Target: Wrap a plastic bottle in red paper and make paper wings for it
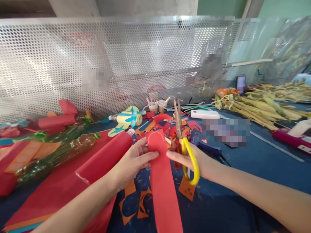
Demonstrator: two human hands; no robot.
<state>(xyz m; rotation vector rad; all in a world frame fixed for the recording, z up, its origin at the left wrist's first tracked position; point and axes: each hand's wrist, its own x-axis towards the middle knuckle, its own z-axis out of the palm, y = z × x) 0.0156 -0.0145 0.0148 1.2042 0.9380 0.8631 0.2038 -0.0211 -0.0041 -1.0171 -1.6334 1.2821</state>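
Note:
A long red paper strip point(164, 191) hangs between my hands, its upper end bearing a drawn rounded outline. My left hand point(138, 155) pinches the strip's left edge, thumb on the front. Yellow-handled scissors point(190, 160) stand blades up in my right hand point(187, 158), whose thumb tip is beside the strip's right edge. Most of the right fingers are hidden behind the scissors and paper. Left of my hands lies a bottle wrapped in red paper point(107, 155). Cut orange scraps point(143, 204) lie beneath the strip.
Green plastic bottles point(60, 155) and red sheets point(48, 197) cover the left side. A yellow paper-wrapped bottle point(128, 118) and small cups point(162, 106) stand farther back. A blue glue gun point(206, 147), white power strip point(204, 114) and dried husks point(255, 110) lie right. A perforated metal screen point(145, 55) stands behind.

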